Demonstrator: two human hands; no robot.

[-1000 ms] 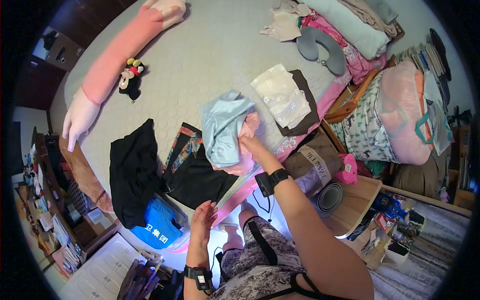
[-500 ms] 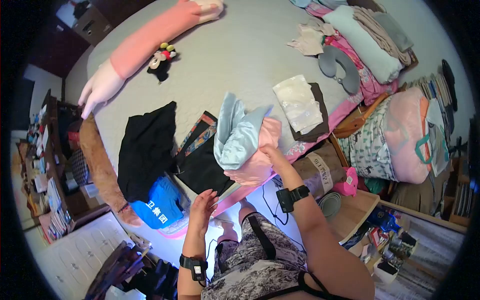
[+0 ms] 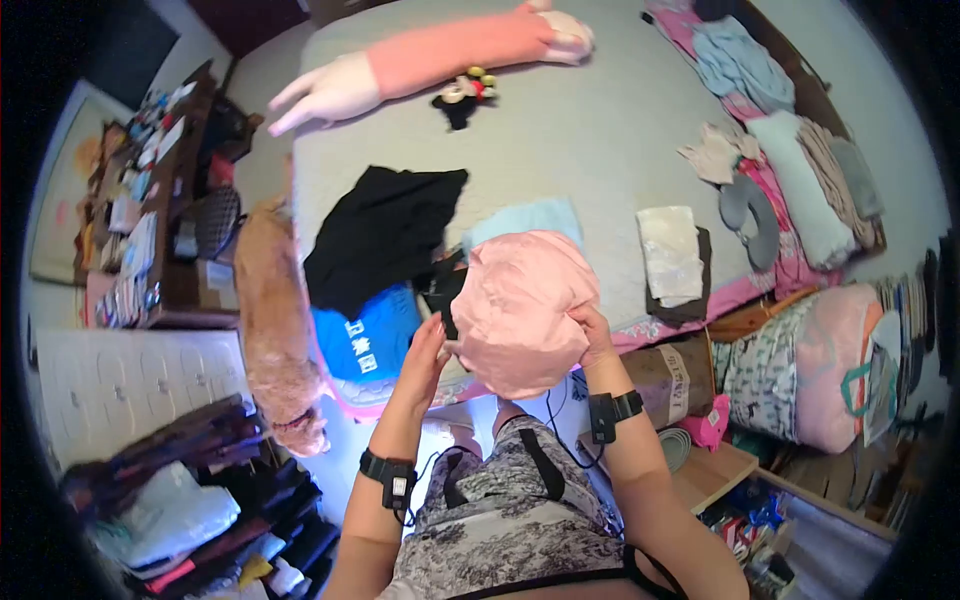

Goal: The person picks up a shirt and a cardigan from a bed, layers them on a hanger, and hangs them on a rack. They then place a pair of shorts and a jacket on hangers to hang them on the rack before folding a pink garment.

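Observation:
A rounded, crumpled piece of pink satin cloth (image 3: 522, 310) is raised before me above the bed's near edge. The fingers of my right hand (image 3: 597, 338) are closed on its right side. At its left edge, my left hand (image 3: 428, 358) pinches the material. Light blue satin (image 3: 535, 215) shows behind the pink; whether the two are joined is hidden. A spread black garment (image 3: 385, 235) lies to the left, above a folded blue shirt (image 3: 365, 335) with white characters. Part of a darker black garment (image 3: 440, 285) is covered by the pink cloth.
The bed (image 3: 590, 140) carries a long pink plush (image 3: 450, 60), a small mouse toy (image 3: 463, 97), folded white cloth (image 3: 670, 255) and a grey neck pillow (image 3: 750, 222). A brown dog (image 3: 270, 320) is beside the bed at left. Stuffed bags (image 3: 800, 365) and an open drawer (image 3: 790, 530) are at right.
The pink satin has been lifted and turned toward me, pink side showing, with blue now behind. My left hand has risen to its left edge. The view has shifted left.

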